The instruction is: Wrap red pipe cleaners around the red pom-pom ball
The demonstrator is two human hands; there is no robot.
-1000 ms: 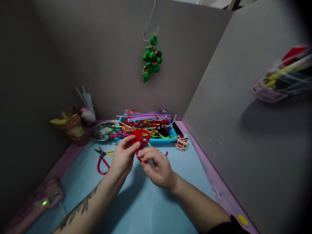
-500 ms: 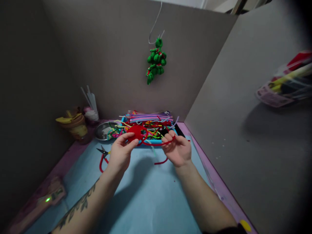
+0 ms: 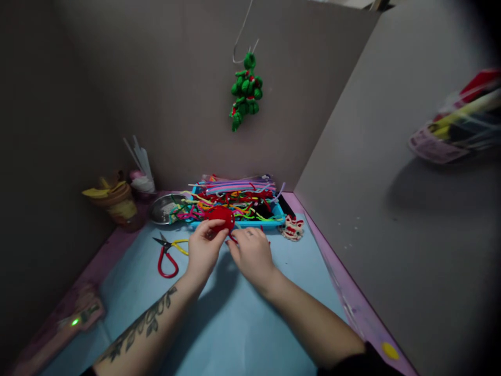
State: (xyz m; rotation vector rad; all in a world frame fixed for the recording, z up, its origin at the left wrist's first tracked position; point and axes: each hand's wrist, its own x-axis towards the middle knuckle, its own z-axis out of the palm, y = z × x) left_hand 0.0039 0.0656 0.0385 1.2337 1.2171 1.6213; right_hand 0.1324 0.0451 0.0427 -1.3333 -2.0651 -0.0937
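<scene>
My left hand pinches a flat, round red fuzzy piece in front of the tray. A red pipe cleaner runs from that piece to my right hand, whose fingers are closed on it; most of the strand is hidden behind them. Scissors with one red and one yellow handle lie open on the blue mat, left of my left hand. Behind both hands a blue tray holds many coloured pipe cleaners.
A metal bowl with small pale bits stands left of the tray. Beyond it are pots. A device with a green light lies at left. A red-and-white face-shaped piece is by the tray. A green ornament hangs above.
My right hand has come left and turned palm down, close beside my left hand. The red strand, stretched out to the right before, is now mostly hidden. The face-shaped piece has come into sight.
</scene>
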